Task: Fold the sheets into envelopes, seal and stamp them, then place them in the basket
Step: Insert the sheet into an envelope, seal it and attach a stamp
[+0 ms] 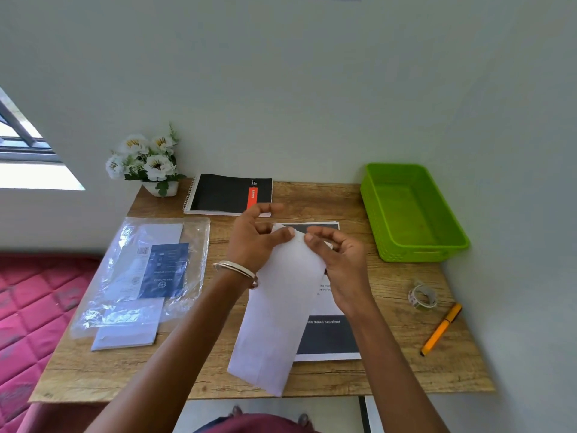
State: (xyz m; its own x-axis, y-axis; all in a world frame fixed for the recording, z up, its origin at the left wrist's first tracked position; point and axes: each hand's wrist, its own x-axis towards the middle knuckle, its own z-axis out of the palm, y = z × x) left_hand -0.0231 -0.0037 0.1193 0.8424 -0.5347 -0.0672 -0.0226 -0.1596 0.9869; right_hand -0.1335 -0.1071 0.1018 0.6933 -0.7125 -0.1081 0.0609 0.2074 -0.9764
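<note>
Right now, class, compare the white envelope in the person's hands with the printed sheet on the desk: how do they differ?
The envelope is plain white; the printed sheet carries dark blocks and text. The envelope is held at its top end by the left hand and right hand; the sheet lies flat on the desk, partly covered by the envelope. Both are paper.

i see both hands, left hand (254,237) and right hand (338,254), pinching the top of a white envelope (278,320) over the printed sheet (327,335); green basket (412,210) sits right.

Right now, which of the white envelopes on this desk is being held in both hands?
The long white envelope at the centre, pinched at its far end by both hands; the other envelopes lie untouched, partly under the plastic packet on the left.
</note>
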